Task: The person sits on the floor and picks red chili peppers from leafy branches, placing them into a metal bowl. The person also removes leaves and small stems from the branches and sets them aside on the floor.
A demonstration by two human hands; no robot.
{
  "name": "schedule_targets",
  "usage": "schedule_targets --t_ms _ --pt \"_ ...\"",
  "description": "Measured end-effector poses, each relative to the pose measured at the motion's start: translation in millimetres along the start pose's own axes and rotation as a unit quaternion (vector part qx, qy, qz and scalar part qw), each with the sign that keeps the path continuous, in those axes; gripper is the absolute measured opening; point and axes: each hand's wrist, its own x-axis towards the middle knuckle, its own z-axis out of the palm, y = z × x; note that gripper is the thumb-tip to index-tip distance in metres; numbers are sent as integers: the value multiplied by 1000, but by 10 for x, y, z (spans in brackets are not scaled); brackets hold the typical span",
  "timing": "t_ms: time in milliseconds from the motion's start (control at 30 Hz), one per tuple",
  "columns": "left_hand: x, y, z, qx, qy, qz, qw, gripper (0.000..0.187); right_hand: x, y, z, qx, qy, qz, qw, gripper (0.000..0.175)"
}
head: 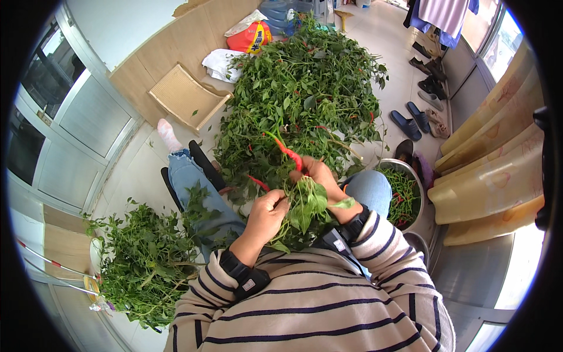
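Note:
My left hand (267, 218) pinches a leafy chili pepper stem (303, 211) over my lap. Just right of it, my right hand (323, 178) has its fingers closed around the lower part of a long red chili pepper (288, 152), whose green stalk points away from me. Whether that pepper is still joined to the plant is hidden by my fingers. Another red chili (259, 182) shows just beyond my left hand. To the right of my knee stands a metal basin (422, 193) holding many green chilies (400, 182) and some red ones.
A large heap of pepper plants (303, 83) covers the floor ahead. A smaller pile (145, 264) lies at my left. A woven chair (189, 97), a red and yellow bag (250, 37), blue slippers (411, 121), more shoes and a yellow curtain (488, 176) surround the area.

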Motion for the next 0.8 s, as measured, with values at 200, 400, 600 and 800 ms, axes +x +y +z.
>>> schedule_targets --t_ms 200,400,600,800 --pt "-35 -22 -137 -37 11 -5 999 9 48 -93 -372 120 104 2 987 9" --pt "38 -139 -261 -81 58 -29 995 12 -171 -108 -1067 314 122 103 936 8" --pt "76 -152 -412 -217 70 -22 973 14 -480 227 -854 406 123 178 888 4" --pt "66 -130 -434 -263 86 -3 961 13 -493 380 -390 516 53 283 807 15"
